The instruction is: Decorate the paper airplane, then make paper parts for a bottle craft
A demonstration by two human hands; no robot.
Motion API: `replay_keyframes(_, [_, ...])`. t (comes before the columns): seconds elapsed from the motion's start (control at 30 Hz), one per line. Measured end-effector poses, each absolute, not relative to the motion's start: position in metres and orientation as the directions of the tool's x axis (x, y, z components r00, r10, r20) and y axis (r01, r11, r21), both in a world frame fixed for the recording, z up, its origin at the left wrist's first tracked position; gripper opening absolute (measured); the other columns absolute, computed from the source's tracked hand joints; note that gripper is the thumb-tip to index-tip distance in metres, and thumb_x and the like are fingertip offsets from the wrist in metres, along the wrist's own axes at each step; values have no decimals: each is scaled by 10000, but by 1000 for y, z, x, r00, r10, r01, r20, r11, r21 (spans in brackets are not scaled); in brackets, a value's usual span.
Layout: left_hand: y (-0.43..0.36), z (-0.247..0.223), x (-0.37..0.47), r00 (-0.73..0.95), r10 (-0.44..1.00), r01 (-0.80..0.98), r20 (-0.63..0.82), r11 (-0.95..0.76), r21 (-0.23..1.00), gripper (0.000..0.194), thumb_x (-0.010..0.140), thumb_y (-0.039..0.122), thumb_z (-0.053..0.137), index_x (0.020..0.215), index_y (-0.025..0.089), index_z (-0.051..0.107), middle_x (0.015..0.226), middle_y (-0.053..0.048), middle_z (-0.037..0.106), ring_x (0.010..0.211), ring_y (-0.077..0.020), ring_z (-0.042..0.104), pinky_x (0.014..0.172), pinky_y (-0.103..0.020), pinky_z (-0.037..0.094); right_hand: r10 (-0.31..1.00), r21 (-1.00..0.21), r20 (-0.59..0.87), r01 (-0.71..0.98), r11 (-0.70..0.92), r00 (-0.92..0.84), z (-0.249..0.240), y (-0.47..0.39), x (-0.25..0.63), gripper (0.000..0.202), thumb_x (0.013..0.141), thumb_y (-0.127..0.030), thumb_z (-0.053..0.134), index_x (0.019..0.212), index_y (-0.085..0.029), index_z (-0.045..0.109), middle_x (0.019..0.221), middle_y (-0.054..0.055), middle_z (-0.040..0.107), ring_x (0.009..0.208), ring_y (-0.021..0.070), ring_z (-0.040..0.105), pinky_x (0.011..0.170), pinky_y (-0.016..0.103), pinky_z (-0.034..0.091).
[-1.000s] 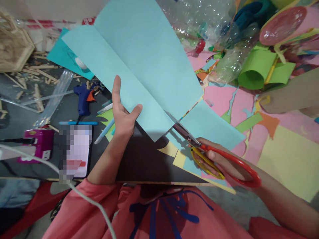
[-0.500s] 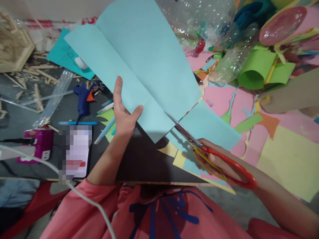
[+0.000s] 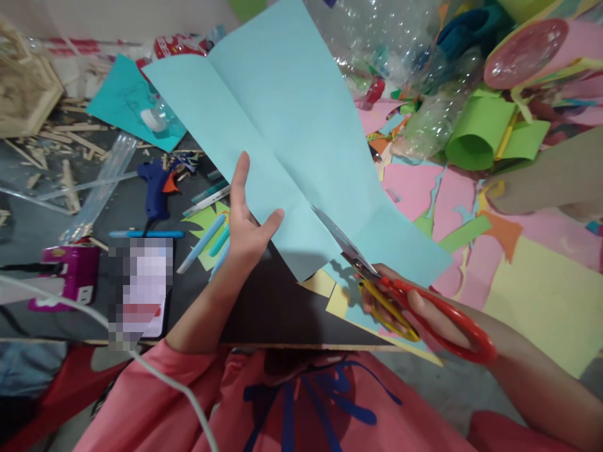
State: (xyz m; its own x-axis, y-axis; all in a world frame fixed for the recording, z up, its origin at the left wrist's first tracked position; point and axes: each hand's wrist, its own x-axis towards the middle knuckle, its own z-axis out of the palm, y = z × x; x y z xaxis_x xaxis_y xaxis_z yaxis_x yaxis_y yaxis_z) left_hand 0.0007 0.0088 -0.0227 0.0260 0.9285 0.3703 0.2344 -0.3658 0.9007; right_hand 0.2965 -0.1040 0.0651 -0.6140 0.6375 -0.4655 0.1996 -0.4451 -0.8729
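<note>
A large light-blue sheet of paper (image 3: 301, 107) with a crease down it is raised over the table. My left hand (image 3: 249, 223) holds it near its lower left edge, thumb and one finger on top, the other fingers hidden beneath. My right hand (image 3: 400, 307) grips scissors (image 3: 348, 245) with one red and one yellow handle. Their blades lie on the lower part of the sheet, tips close to the crease. Another light-blue piece (image 3: 400, 242) shows right of the blades; whether it is joined to the sheet I cannot tell.
Left are a blue glue gun (image 3: 157, 188), a phone (image 3: 148, 282), a purple box (image 3: 70, 276), pens (image 3: 202, 242) and wood sticks (image 3: 85, 138). Pink paper scraps (image 3: 409, 188), a green paper roll (image 3: 480, 135) and clear plastic bottles (image 3: 424, 119) crowd the right. A white cable (image 3: 155, 370) crosses the lower left.
My left hand has shifted right and slightly down with the sheet, whose top has swung right and lower. The scissors' handles have moved slightly right and down, and the blades look closer together.
</note>
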Motion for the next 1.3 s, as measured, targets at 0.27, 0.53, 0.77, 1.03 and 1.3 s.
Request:
replay_keyframes(0.27, [7,-18,3,37,923,230,384,-382,895,895,729,666,720,1478,427,292,1610,35,282,1548,-315,100,1283,-501,105,641,-838,-489,116,-533,-592,60,-102,279,617,863,-786,374,1084,-229,518,896,48,560,621,117,468,515,246,445])
replay_keyframes(0.53, [10,-21,0,27,917,226,398,-393,891,893,734,627,733,1480,429,282,1602,36,289,1551,-303,84,1289,-498,69,698,-843,-473,45,-536,-537,57,-107,269,546,882,-734,448,1021,-208,489,618,-66,439,443,61,312,430,231,285])
replay_keyframes(0.77, [11,-20,0,10,934,245,358,-350,904,915,707,595,773,1473,399,311,1609,20,286,1551,-315,53,1278,-504,34,700,-838,-521,137,-528,-488,52,-110,269,566,876,-741,451,1071,-210,472,553,-93,425,404,57,299,403,213,252])
replay_keyframes(1.03, [9,-18,0,33,937,230,347,-345,910,895,719,588,770,1471,411,317,1606,32,297,1551,-307,70,1279,-499,46,693,-867,-482,175,-467,-536,55,-109,275,579,879,-762,400,1072,-220,468,662,-58,469,455,50,346,428,212,308])
replay_keyframes(1.3, [2,-15,6,62,926,230,371,-375,898,885,730,628,742,1473,405,315,1601,16,321,1548,-303,103,1279,-494,74,644,-867,-471,180,-465,-604,57,-110,279,648,862,-804,331,1172,-246,439,830,6,530,542,84,416,467,231,374])
